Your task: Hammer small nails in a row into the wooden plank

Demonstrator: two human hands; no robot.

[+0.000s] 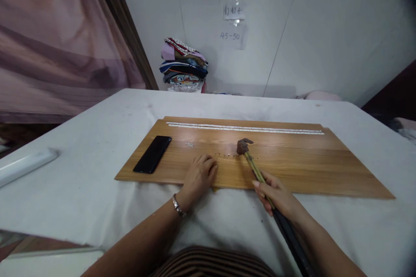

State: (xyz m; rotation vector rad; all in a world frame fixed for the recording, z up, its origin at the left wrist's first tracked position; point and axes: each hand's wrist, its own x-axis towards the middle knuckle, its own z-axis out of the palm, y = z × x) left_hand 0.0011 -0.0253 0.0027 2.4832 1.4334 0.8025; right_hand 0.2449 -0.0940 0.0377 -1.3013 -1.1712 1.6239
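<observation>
My right hand (273, 192) grips the handle of a claw hammer (255, 169), whose rusty head is over the wooden board (325, 169). The light upper handle runs into a dark lower part near my forearm. My left hand (200, 174) is on the board's near part, fingers curled together; what they hold, if anything, is hidden. Just beyond it a row of small nail-like specks (229, 155) runs rightward, partly behind the hammer. Several loose thin pieces (189, 145), which look like nails, lie left of the row. Two white strips with markings (243, 129) stretch along the far side.
A black phone (152, 154) lies on the board's left end. The board rests on a white-covered table (97, 151). A white roll (27, 165) is at the left edge. Folded cloths (184, 66) are stacked by the wall, beneath two paper notes (233, 36). Pink curtains (61, 34) hang left.
</observation>
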